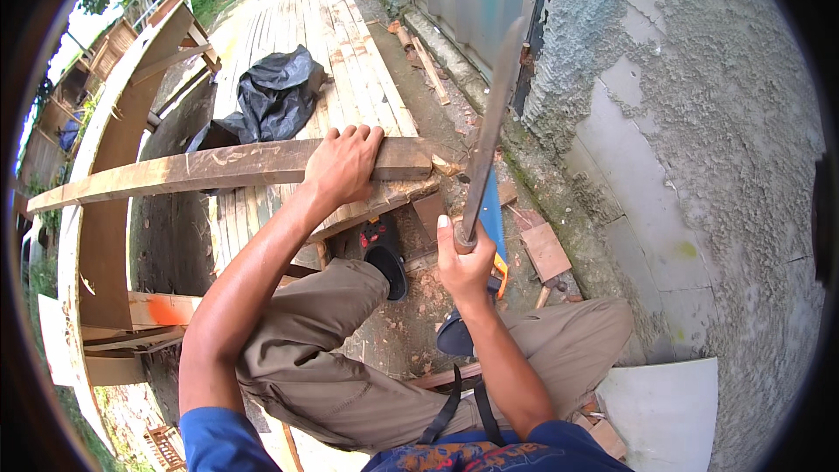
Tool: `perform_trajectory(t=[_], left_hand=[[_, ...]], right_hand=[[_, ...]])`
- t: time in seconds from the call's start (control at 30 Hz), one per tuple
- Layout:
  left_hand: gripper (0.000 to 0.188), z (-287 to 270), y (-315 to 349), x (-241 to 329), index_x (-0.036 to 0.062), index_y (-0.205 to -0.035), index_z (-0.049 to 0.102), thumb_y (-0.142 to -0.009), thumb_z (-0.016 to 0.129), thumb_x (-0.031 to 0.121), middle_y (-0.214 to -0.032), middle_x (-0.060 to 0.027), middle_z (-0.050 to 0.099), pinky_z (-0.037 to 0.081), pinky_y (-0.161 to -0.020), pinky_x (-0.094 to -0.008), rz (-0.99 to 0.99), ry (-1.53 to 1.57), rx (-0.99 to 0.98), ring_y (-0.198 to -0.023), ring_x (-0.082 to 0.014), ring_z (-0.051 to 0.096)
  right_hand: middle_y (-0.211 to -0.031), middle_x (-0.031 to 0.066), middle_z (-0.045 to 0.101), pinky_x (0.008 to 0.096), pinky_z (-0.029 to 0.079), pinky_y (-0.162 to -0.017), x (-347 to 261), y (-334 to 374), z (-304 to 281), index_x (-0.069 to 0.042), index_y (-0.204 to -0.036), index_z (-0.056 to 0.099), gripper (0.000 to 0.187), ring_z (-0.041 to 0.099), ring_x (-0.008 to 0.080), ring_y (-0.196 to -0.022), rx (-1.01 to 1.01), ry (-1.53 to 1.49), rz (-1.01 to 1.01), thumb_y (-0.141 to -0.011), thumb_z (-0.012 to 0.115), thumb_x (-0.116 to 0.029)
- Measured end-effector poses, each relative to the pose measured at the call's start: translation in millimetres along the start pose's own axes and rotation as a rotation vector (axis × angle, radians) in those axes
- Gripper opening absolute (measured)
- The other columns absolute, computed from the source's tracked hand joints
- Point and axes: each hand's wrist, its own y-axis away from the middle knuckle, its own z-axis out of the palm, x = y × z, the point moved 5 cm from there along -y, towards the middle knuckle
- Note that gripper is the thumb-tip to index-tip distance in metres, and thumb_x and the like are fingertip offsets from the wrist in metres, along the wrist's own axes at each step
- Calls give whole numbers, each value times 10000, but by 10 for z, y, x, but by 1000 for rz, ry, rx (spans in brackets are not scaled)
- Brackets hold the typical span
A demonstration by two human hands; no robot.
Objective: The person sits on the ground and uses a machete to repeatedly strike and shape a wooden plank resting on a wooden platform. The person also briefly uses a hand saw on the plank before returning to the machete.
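Note:
A long, squared wooden beam (245, 164) lies across the end of a slatted platform (350, 48), its chipped end pointing right. My left hand (343, 163) is closed over the beam near that end, fingers on the far side. In my right hand (466, 264) is the handle of a machete (491, 122), its long dark blade raised almost upright just right of the beam's end. Pale, freshly cut wood shows at the lower corner of that end. Behind the right hand is a handsaw (493, 218) with a blue blade and an orange handle, partly hidden.
Black plastic sheeting (278, 92) is crumpled on the platform. A rough grey wall (699, 140) stands close on the right, beyond wood scraps (544, 251) on the ground. Long boards (122, 144) run along the left. A white panel (664, 411) lies at the lower right.

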Motion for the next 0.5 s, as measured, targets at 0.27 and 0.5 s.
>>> perform_trajectory(t=[0.27, 0.5], left_hand=[[656, 26, -60, 27, 40, -1228, 498, -667, 809, 177, -1144, -128, 617, 461, -984, -429, 7, -23, -23, -1157, -293, 601], [617, -12, -4, 33, 32, -1210, 512, -674, 777, 188, -1146, -131, 621, 457, -988, -433, 0, 11, -31, -1157, -295, 603]], right_hand=[[-624, 123, 624, 419, 474, -575, 658, -2, 139, 13, -760, 604, 301, 624, 230, -565, -96, 154, 34, -934, 712, -207], [-581, -19, 445, 293, 363, -516, -1, -48, 11, -34, -808, 575, 240, 428, 51, -555, 43, -222, -21, -989, 684, -147]])
